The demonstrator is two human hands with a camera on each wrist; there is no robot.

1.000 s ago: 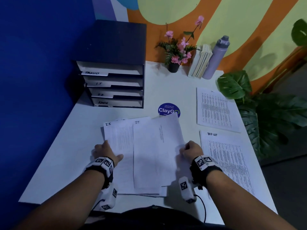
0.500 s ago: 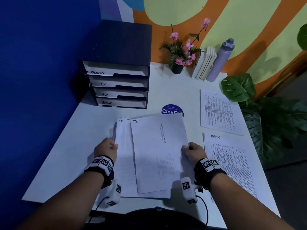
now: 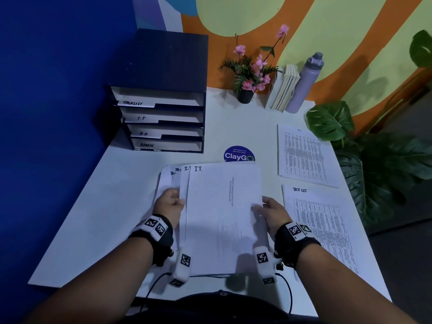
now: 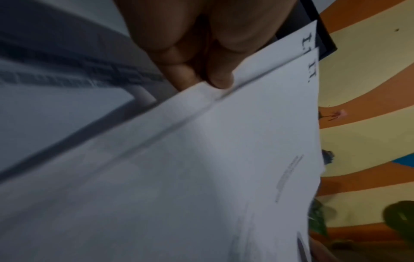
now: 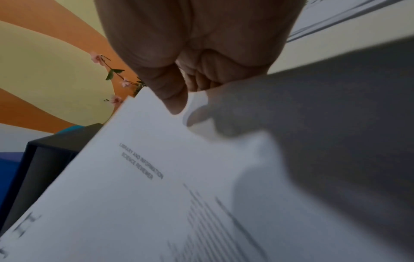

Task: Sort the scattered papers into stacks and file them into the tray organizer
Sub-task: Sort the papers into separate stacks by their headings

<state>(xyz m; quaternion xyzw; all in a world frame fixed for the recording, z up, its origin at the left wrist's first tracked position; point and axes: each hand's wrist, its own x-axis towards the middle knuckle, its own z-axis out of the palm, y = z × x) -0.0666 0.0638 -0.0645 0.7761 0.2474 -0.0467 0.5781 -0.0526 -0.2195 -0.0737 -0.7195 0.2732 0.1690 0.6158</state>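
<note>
Both hands pinching the paper stack (image 3: 222, 218): left hand (image 3: 169, 204) and right hand (image 3: 272, 212). Top sheets say "I.T.", organizer (image 3: 161, 118) trays read TASKLIST, I.T, H-R, ADMIN; fine print's unreadable.

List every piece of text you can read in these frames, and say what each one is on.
"TASKLIST", "I.T", "H-R", "ADMIN": slot tabs of the tray organizer, top to bottom.
"I.T.": top sheet held by left hand and right hand.
"LIBRARY AND INFORMATION SCIENCE REVIEWER": same sheet.
"ClayGo": blue sticker.
"TASK LIST": near table sheet.
Table print: too small.
</note>
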